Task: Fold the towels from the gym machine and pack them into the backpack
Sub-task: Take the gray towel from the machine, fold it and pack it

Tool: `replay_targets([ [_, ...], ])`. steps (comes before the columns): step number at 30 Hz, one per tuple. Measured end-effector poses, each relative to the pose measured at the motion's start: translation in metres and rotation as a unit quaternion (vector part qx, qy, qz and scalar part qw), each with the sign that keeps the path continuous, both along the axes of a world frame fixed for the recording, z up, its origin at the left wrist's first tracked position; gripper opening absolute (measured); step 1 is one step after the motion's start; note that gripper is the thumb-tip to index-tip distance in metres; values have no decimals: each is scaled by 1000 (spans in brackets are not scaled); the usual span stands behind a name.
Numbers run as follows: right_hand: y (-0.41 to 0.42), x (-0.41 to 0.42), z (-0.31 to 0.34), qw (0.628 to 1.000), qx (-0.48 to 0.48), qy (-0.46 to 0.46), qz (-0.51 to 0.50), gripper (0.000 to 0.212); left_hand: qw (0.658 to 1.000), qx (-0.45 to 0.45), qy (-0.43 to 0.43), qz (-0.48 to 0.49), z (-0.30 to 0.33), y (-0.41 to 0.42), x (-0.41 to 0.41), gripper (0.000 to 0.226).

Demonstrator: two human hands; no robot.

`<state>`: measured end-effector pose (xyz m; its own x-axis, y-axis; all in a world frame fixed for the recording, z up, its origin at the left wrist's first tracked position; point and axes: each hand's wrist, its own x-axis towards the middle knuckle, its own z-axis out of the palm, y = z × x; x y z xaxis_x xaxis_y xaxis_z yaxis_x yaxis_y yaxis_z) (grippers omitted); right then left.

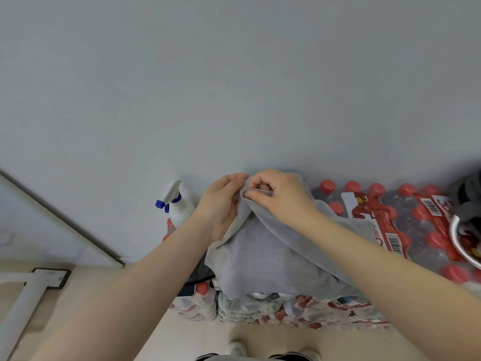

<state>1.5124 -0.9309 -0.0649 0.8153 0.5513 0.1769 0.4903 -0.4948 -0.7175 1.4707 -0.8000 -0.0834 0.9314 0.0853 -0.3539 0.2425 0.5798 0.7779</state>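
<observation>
Mid-fold: the left hand (223, 204) and right hand (276, 194) pinch together the far edge of a grey towel (260, 256) draped beneath them over shrink-wrapped bottle packs (416, 225), packing seemingly still ahead, no backpack clearly identifiable.

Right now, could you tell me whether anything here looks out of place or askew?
Mostly the work surface: the grey towel is being folded on shrink-wrapped packs of red-capped bottles, an uneven base, and it lies rumpled. Both the left hand and right hand pinch its far edge. A spray bottle stands by the wall. Nothing looks spilled or damaged.
</observation>
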Motion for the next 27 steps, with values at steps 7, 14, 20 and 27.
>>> replay_targets([
  [7,-12,4,-10,996,53,-14,-64,12,997,15,-68,-40,-2,-2,-10,22],
  [14,-9,-5,-13,995,51,-28,-75,12,952,298,-48,49,0,-21,-8,32],
  [20,-11,-6,-11,990,77,19,-117,14,942,321,-81,50,4,-31,-15,21],
  [27,-12,-8,-8,991,30,-20,-125,17,939,329,-89,35,2,-28,-17,30],
])
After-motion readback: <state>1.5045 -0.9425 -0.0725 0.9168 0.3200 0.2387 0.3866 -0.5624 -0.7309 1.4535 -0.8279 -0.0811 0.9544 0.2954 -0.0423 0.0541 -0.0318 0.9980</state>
